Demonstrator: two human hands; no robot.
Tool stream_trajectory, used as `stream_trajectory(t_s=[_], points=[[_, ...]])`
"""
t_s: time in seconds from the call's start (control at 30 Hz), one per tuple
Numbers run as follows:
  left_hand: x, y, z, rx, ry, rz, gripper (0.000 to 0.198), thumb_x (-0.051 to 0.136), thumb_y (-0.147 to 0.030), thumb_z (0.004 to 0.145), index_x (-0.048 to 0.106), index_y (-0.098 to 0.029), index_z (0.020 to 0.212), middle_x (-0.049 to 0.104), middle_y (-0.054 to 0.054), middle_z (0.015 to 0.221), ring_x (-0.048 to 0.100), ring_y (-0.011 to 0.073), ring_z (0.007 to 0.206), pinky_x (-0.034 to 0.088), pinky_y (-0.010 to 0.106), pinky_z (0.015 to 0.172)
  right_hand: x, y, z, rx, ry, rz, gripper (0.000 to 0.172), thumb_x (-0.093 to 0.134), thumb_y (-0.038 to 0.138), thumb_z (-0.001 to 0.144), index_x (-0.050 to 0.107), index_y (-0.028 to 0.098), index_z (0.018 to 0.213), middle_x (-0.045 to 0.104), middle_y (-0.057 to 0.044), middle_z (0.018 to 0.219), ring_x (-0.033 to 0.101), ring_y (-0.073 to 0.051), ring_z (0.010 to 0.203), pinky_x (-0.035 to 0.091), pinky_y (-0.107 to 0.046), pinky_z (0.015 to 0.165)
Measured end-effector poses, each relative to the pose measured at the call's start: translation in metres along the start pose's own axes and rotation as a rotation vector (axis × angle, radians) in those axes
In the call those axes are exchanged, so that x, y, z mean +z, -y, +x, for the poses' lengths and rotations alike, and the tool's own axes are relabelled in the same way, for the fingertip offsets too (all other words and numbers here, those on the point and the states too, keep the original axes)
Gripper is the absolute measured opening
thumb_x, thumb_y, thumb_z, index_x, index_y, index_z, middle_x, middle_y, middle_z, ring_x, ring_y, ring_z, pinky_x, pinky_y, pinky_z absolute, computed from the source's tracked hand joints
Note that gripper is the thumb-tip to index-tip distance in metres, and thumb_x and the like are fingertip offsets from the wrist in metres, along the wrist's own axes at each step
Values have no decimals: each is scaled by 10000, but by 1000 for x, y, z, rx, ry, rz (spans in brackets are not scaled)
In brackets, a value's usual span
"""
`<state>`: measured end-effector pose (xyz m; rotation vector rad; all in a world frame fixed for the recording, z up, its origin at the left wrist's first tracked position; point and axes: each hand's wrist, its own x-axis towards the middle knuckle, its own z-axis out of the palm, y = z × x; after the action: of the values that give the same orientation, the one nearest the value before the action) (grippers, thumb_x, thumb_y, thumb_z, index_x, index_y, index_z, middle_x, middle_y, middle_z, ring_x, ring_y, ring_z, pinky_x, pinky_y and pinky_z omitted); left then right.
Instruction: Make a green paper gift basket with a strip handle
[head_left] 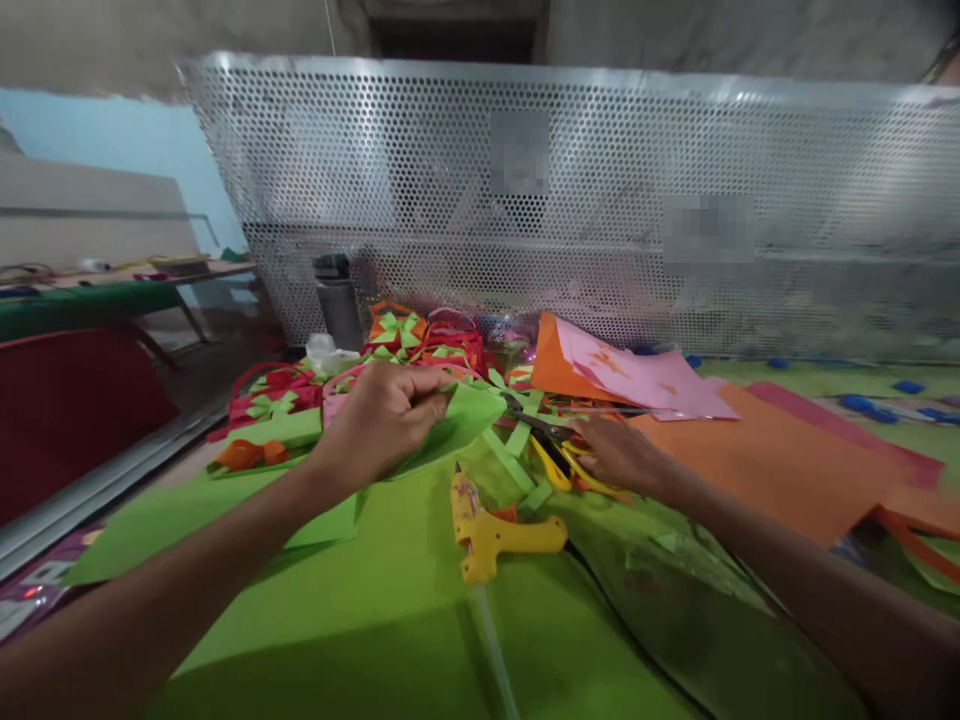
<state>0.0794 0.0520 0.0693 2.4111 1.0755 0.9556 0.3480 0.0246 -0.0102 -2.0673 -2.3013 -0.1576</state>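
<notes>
My left hand (390, 415) pinches a bright green sheet (469, 415) between thumb and fingers, above the work surface. My right hand (622, 455) is closed around a pair of scissors (536, 415). Their dark blades point left and reach the right edge of that sheet. Just below my right hand are yellow loop handles (553, 465); whether they belong to these scissors or to another pair, I cannot tell. Cut green strips (508, 460) lie under the blades. A yellow glue gun (487, 530) rests nearer to me, with a clear glue stick (495, 650) behind it.
Small red bags with green bows (450, 350) stand at the back beside a dark bottle (339, 300). Orange sheets (772, 450) and pink sheets (637, 365) lie to the right. A perforated metal panel (450, 190) rises behind. The black cord (630, 630) runs toward me.
</notes>
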Motion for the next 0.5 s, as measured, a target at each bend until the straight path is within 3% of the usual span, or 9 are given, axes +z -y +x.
stream_trajectory(t_s=[0.1, 0.13, 0.23, 0.37, 0.43, 0.5], points=[[2, 2, 2, 30, -14, 25, 227, 464, -189, 741, 686, -143, 726, 595, -12, 580, 545, 129, 580, 390, 189, 519, -11, 14, -11, -30, -7, -55, 277, 531, 180, 783, 563, 101, 1046, 601, -183, 1032, 562, -290, 939, 398, -320, 681], [2, 4, 3, 36, -22, 39, 230, 462, -185, 739, 688, -144, 725, 595, -14, 574, 545, 128, 575, 389, 189, 520, -17, 23, -17, -54, -12, -61, 200, 496, 220, 819, 593, 112, 956, 612, -170, 972, 574, -280, 889, 396, -315, 650], [2, 7, 5, 32, -75, 100, 233, 460, -183, 728, 684, -144, 675, 582, -21, 541, 519, 115, 524, 367, 184, 491, -24, 54, -37, -223, 9, -36, 203, 519, 364, 824, 604, 190, 886, 624, -77, 897, 586, -220, 822, 396, -279, 627], [1, 8, 7, 26, -147, 89, 236, 461, -171, 714, 695, -143, 709, 596, -27, 542, 522, 110, 515, 362, 176, 484, 0, 85, -52, -444, -16, 34, 375, 541, 394, 821, 509, 176, 1124, 610, -70, 894, 578, -222, 811, 420, -315, 665], [1, 8, 7, 26, -159, 52, 236, 469, -168, 709, 701, -139, 743, 618, -21, 562, 548, 121, 547, 380, 178, 507, 17, 91, -51, -421, -26, 74, 316, 547, 312, 822, 512, 197, 1113, 613, -58, 905, 577, -231, 832, 429, -326, 671], [0, 9, 7, 31, -159, 11, 233, 476, -175, 707, 703, -138, 748, 626, -15, 569, 562, 130, 569, 391, 179, 519, 27, 92, -48, -413, 21, 146, 417, 596, 279, 775, 480, 214, 1171, 627, -55, 925, 595, -224, 791, 442, -312, 632]])
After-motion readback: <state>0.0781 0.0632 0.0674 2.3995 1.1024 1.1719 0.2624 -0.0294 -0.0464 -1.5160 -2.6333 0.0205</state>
